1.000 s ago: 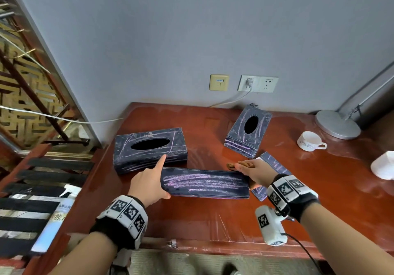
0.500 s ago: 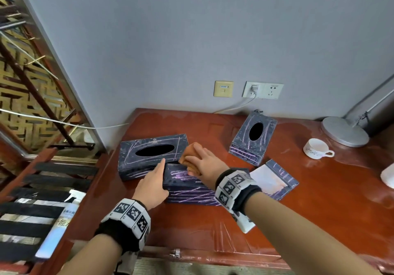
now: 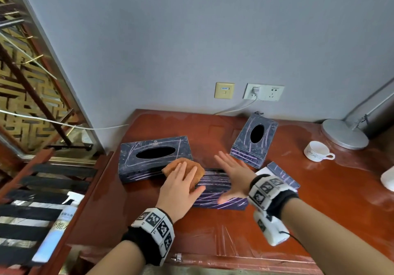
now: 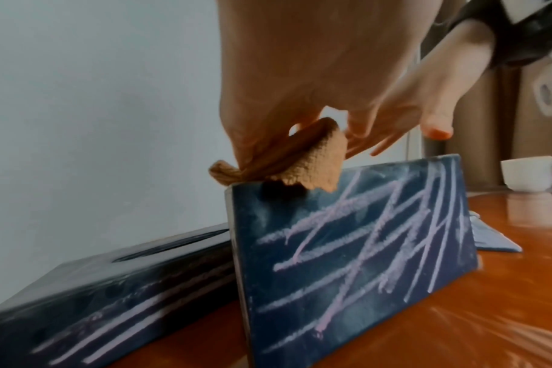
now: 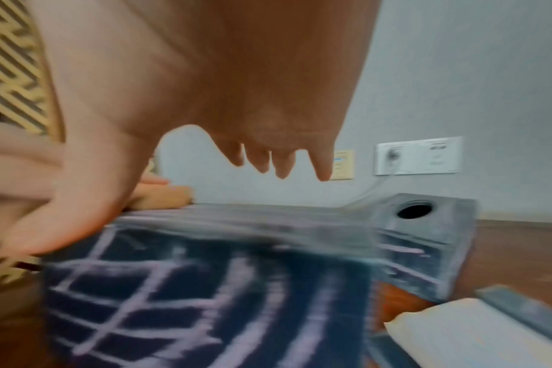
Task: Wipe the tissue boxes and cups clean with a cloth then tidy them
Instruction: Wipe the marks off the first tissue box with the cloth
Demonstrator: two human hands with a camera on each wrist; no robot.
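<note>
My left hand [image 3: 181, 181] lies with straight fingers on an orange-brown cloth [image 3: 181, 168] and presses it onto the top edge of a dark tissue box [image 3: 215, 191] that stands on its long side, scribbled with pink chalk. The left wrist view shows the cloth [image 4: 315, 164] bunched under my fingers on that box [image 4: 347, 249]. Just right of the cloth, my right hand [image 3: 232, 172] hovers over the box with fingers spread and holds nothing. A larger tissue box [image 3: 153, 155] sits behind, a square one [image 3: 253, 140] further right, and a white cup [image 3: 317, 151] near the lamp.
A flat lid piece [image 3: 281, 174] lies right of the near box. A lamp base [image 3: 345, 134] stands at the back right, and another white item [image 3: 388, 178] shows at the right edge. A spray bottle [image 3: 57, 221] lies left, off the red-brown table [image 3: 213, 232].
My right hand let go of the cloth, opened and drew off to the right. My left hand moved from the box's end up onto the cloth.
</note>
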